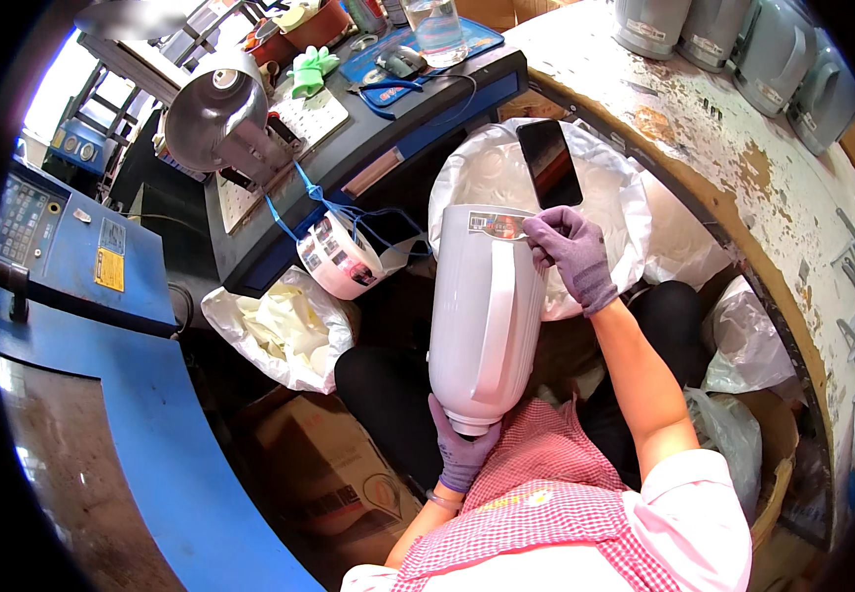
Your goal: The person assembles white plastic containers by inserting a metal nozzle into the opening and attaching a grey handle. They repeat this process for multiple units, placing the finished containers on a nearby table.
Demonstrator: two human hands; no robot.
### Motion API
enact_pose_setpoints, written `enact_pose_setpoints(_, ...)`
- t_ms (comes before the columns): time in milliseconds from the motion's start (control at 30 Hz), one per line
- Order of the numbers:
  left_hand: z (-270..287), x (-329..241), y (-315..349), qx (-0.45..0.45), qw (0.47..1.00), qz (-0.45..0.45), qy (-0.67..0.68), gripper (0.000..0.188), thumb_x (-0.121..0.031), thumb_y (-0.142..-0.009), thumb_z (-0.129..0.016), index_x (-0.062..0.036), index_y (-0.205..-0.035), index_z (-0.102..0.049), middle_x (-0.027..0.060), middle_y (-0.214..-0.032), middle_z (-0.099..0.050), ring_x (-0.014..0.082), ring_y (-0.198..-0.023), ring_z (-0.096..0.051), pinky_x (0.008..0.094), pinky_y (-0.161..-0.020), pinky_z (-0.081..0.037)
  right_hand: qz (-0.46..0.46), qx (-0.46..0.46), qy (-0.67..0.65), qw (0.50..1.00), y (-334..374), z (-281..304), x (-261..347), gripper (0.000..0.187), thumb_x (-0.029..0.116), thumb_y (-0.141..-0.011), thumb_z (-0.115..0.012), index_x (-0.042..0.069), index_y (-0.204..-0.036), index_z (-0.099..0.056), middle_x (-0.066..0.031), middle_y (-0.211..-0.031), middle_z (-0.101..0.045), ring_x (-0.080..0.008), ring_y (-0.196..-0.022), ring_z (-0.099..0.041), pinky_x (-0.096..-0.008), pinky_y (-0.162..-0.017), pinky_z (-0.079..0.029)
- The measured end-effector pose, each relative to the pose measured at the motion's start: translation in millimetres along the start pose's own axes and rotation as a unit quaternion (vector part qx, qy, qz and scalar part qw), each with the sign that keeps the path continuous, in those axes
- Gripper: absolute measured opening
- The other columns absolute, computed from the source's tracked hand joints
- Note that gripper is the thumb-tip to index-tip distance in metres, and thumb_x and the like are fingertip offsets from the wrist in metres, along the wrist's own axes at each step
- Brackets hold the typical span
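Observation:
A pale grey plastic jug shell point(462, 316) with a long side handle lies tilted over my lap, its narrow neck toward me. My left hand point(462, 456), in a purple glove, is closed around the neck from below. Near the wide far end sits a small printed label point(495, 226). My right hand point(577, 259), gloved alike, has thumb and fingers pinched at the label's right end, against the shell. Whether that end is stuck down is hidden by the fingertips. Just beyond, a dark phone point(550, 166) rests on a white plastic bag point(477, 168).
A label roll point(339, 259) hangs by blue cord from the dark workbench point(378, 148). Several grey jugs point(712, 35) stand on the worn curved table point(674, 94). Left are a blue machine point(102, 395) and a bag of yellowish scraps point(285, 331). A carton point(329, 454) lies below.

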State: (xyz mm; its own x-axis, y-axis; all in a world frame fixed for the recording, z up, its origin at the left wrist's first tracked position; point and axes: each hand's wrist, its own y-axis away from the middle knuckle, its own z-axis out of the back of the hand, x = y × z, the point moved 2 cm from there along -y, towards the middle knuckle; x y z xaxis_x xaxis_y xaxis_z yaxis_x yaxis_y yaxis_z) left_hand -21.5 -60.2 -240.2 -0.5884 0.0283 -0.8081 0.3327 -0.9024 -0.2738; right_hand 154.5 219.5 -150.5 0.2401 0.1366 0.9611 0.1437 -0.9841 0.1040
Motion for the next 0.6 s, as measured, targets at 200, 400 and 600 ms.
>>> enact_pose_setpoints(200,-1,13,8,0.004,1.0,0.015,0.004,0.117,-0.023,-0.069,-0.088,0.0062,-0.153,-0.012,0.028,-0.135,-0.053,0.037,-0.117,-0.06,0.0419,-0.097,-0.05,0.014,0.046,0.443,0.895,-19,41,42,0.039,0.036,-0.078,-0.085,0.003,-0.074,-0.065,-0.0036,-0.068,-0.063,-0.0124,-0.064,-0.058,-0.0296,-0.062,-0.051)
enact_pose_setpoints(400,-4,12,6,0.033,0.999,-0.008,-0.005,0.118,-0.02,-0.07,-0.087,0.0035,-0.155,-0.008,0.0284,-0.146,-0.043,0.0383,-0.131,-0.05,0.0435,-0.107,-0.043,0.127,0.223,0.352,0.9,-35,9,57,0.041,0.031,-0.081,-0.082,0.0,-0.104,-0.069,-0.0073,-0.09,-0.07,-0.0133,-0.082,-0.066,-0.0301,-0.08,-0.054)
enact_pose_setpoints(600,8,-8,-7,-0.023,0.997,-0.048,0.064,0.108,-0.013,-0.068,-0.088,0.0007,-0.154,-0.023,0.0244,-0.151,-0.039,0.036,-0.135,-0.046,0.0438,-0.111,-0.04,0.208,-0.011,0.679,0.704,-123,23,44,0.047,0.047,-0.092,-0.059,0.004,-0.085,-0.075,-0.0169,-0.08,-0.072,-0.0324,-0.081,-0.071,-0.0438,-0.079,-0.054)
